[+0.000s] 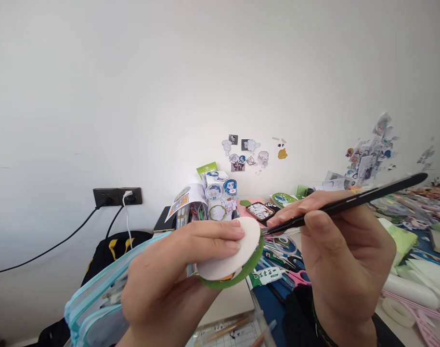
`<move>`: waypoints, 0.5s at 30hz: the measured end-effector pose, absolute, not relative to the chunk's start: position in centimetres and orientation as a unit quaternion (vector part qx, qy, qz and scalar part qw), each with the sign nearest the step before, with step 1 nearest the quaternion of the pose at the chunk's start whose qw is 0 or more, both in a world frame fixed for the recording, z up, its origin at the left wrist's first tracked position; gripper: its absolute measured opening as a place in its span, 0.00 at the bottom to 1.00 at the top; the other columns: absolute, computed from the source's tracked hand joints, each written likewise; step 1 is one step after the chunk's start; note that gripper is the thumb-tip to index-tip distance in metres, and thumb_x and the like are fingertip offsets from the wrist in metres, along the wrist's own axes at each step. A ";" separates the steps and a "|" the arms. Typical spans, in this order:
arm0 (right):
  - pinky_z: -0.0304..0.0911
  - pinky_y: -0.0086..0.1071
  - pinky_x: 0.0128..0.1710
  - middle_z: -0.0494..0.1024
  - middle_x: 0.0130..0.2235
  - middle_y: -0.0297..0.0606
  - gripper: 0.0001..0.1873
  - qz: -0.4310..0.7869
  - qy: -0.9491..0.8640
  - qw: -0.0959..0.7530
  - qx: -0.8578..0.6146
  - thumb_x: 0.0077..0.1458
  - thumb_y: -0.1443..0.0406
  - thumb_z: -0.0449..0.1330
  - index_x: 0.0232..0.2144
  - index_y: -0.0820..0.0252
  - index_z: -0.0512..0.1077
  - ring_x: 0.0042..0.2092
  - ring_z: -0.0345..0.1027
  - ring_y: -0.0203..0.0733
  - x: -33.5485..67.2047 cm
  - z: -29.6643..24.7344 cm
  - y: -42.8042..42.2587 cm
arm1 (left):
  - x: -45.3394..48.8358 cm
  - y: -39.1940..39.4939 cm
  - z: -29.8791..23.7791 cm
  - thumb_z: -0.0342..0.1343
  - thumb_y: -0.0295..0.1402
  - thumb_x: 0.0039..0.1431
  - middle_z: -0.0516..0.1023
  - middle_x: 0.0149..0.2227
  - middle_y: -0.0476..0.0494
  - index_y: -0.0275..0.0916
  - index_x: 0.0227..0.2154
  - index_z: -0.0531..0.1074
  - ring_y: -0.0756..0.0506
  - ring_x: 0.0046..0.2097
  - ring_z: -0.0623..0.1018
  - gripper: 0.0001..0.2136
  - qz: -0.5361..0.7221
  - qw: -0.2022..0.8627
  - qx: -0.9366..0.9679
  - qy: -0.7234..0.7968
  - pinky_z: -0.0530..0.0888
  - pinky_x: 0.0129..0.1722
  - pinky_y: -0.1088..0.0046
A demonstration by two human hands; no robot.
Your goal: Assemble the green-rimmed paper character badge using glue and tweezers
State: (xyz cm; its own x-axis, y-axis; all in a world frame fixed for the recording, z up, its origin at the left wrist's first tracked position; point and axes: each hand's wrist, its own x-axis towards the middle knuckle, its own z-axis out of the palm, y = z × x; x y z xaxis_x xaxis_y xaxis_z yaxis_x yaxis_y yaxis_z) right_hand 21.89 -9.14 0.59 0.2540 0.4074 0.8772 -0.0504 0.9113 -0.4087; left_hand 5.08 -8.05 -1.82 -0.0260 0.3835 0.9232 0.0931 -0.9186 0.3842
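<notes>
My left hand is closed on a round white disc with a green rim, held up in front of me with its white back facing me. My right hand pinches black tweezers between thumb and fingers. The tweezers' tip meets the right edge of the disc. The disc's front face is hidden from me.
A cluttered desk lies behind, strewn with stickers, paper scraps, pens and pink scissors. A light blue mesh pouch sits at lower left. A wall socket with cables is on the white wall. Stickers cling to the wall.
</notes>
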 end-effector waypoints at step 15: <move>0.77 0.30 0.30 0.80 0.30 0.32 0.06 0.181 -0.591 0.771 -0.151 0.61 0.67 0.61 0.38 0.53 0.78 0.31 0.78 0.39 22.3 0.7 -8.6 | 4.5 -8.4 -1.3 0.64 0.17 0.50 0.85 0.41 0.51 0.44 0.36 0.79 0.45 0.42 0.84 0.15 0.665 0.114 0.724 0.146 0.82 0.43 0.73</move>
State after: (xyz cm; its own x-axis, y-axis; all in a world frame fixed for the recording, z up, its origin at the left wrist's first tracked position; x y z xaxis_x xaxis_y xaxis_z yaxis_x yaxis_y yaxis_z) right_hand 22.27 -8.55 0.67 0.2361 0.4585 0.8567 -0.1012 0.8885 -0.4477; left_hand 4.51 -8.42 -1.26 0.0741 0.3624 0.9291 0.0603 -0.9315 0.3586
